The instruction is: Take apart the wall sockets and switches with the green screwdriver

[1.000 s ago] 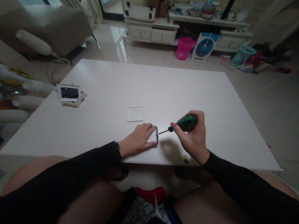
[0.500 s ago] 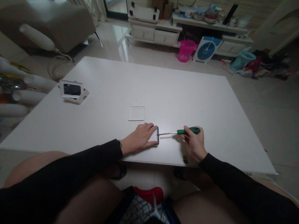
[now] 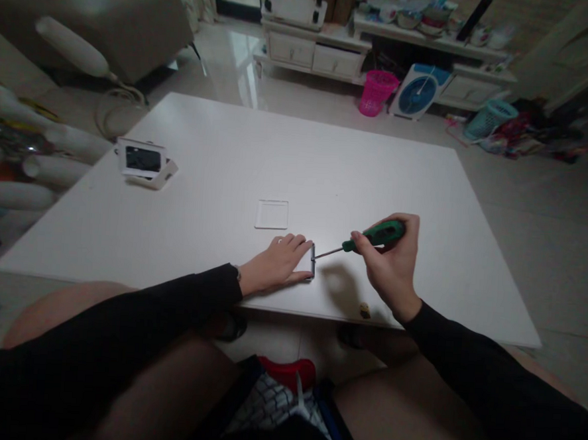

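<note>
My left hand (image 3: pixel 277 262) lies flat with fingers stretched out on a small white square plate (image 3: pixel 307 266) near the front edge of the white table (image 3: pixel 228 163), pressing it down. My right hand (image 3: pixel 389 264) is closed around the green handle of a screwdriver (image 3: pixel 367 238). The metal shaft slants down to the left and its tip meets the plate's right edge. A second thin white square frame (image 3: pixel 272 215) lies flat just beyond my left hand.
A white switch module with a dark face (image 3: pixel 144 162) sits at the table's left edge. A tiny yellowish piece (image 3: pixel 365 310) lies at the front edge near my right wrist. Beyond the table are a pink basket (image 3: pixel 376 92), a fan (image 3: pixel 420 90) and low cabinets.
My right hand has lifted the screwdriver handle from lying low along the table to a raised slant, tip still at the plate's edge. My left hand stays on the plate.
</note>
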A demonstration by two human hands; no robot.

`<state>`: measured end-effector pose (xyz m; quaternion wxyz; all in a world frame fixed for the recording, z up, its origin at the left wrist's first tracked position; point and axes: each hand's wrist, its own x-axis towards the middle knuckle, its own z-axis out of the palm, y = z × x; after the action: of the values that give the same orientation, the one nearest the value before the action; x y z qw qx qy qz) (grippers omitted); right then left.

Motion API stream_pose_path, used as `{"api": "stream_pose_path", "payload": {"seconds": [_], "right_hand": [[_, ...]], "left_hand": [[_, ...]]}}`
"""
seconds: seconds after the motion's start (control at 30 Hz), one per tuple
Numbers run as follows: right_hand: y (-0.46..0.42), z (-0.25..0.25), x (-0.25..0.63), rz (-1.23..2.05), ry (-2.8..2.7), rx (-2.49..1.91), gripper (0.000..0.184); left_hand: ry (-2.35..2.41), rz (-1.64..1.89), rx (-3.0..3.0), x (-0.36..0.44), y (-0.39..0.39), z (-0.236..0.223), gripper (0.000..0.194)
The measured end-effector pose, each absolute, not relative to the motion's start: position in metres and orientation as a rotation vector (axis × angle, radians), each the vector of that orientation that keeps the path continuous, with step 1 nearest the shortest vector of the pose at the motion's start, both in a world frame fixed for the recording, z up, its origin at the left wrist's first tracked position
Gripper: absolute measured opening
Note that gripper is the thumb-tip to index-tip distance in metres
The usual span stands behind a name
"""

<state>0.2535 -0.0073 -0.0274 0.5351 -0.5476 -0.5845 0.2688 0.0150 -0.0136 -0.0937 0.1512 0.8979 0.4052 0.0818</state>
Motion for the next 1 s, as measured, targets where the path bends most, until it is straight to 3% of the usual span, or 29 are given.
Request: {"api": "stream_pose_path", "payload": {"seconds": [0.13, 0.4, 0.73, 1.0], "right_hand": [[0.002, -0.054, 0.269, 0.900, -1.081, -1.351, 0.056], [-0.006, -0.090, 0.280, 1.092, -0.699, -1.350, 0.066], [-0.012, -0.108, 0.272, 1.256, -0.479, -1.394, 0.061], [-0.009, -0.095, 0.265, 1.236, -0.486, -1.376, 0.063]], "left_hand": [[1.156, 0.229, 2.582, 0.015, -0.013, -0.096, 0.067], [1.161, 0.228, 2.599, 0.015, -0.012, -0.098, 0.067], [1.161, 0.258, 2.590, 0.015, -0.012, -0.101, 0.065], [1.118, 0.338, 2.506, 0.011, -0.011, -0.094, 0.059]]}}
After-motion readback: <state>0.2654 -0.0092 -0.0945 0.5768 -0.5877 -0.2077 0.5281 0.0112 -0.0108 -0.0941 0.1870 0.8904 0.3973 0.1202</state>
